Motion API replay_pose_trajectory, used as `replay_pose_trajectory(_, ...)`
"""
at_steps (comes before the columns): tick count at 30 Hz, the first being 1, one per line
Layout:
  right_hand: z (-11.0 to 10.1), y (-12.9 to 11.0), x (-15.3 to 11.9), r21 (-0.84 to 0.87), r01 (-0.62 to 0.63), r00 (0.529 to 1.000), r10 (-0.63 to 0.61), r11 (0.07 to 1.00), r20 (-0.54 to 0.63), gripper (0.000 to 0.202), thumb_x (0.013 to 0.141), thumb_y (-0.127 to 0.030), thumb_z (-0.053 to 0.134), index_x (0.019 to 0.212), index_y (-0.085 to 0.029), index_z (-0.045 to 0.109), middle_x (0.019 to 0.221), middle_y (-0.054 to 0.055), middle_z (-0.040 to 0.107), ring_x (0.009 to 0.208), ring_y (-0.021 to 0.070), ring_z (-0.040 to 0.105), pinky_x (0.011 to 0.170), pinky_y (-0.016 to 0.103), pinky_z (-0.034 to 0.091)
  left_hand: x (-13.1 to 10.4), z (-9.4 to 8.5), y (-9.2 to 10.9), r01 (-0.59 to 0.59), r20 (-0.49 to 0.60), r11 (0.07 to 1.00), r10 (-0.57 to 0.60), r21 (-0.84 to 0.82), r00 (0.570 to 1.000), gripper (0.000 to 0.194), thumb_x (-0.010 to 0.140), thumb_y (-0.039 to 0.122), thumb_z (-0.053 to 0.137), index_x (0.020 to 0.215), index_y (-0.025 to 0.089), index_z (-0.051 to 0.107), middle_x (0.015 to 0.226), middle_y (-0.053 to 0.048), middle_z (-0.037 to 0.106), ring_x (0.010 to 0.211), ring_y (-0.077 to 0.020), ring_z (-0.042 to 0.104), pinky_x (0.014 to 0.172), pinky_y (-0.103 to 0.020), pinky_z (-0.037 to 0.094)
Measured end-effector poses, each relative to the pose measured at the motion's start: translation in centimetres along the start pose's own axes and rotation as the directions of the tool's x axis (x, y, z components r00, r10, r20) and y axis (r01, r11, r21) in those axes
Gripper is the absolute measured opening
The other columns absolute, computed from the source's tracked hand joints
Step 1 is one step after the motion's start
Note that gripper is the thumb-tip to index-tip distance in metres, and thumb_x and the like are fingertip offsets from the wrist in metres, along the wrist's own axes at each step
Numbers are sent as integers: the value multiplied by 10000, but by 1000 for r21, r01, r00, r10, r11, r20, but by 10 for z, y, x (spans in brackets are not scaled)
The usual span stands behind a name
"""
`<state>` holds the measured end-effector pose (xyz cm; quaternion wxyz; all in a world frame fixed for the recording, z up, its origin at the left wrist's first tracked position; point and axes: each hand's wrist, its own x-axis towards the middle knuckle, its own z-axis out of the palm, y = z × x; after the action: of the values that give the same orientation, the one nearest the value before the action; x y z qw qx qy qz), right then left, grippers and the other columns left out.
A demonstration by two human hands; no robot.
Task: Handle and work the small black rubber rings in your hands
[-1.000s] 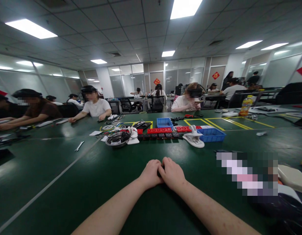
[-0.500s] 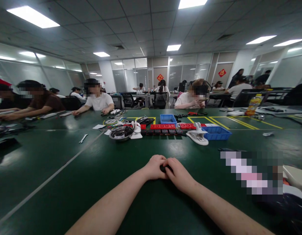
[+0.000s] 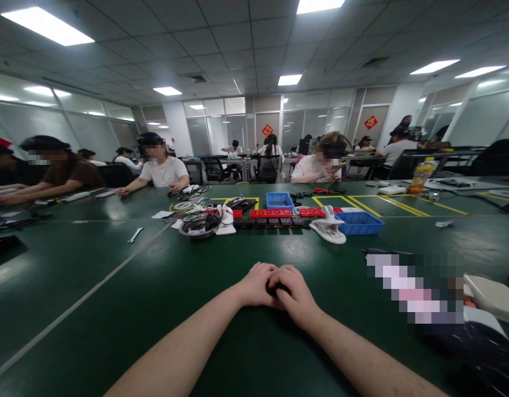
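Close together over the green table [image 3: 176, 309], my two hands meet around a small black object [image 3: 276, 288]. My left hand [image 3: 258, 284] is curled around its left side. From the right, my right hand [image 3: 294, 292] wraps over it, its fingers touching my left hand. Most of the object is hidden by the fingers, so what it is cannot be told.
Beyond my hands lie a coil of cables [image 3: 199, 225], red sockets [image 3: 271, 213], a white clip stand [image 3: 329, 227] and blue trays [image 3: 361, 223]. A wrench [image 3: 135, 235] is at the left. Dark items and a white case [image 3: 492, 298] are at the right. People sit around.
My right hand's fingers have shifted slightly over the black object, and more of its left part shows. The whole view has turned a little to the right.
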<state>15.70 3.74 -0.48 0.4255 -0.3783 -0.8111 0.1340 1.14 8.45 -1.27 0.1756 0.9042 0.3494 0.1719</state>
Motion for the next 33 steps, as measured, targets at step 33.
replay_pose_trajectory(33, -2, -1, -4, 18, -5, 1000, 4, 1000, 23, 208, 630, -53, 414, 646, -195, 566, 768, 30, 557, 809, 180, 505, 757, 339, 413, 2, -3, 1, 6, 63, 1000, -6, -11, 998, 353, 557, 307, 724, 893, 233, 647, 1115, -24, 506, 1076, -271, 415, 958, -387, 306)
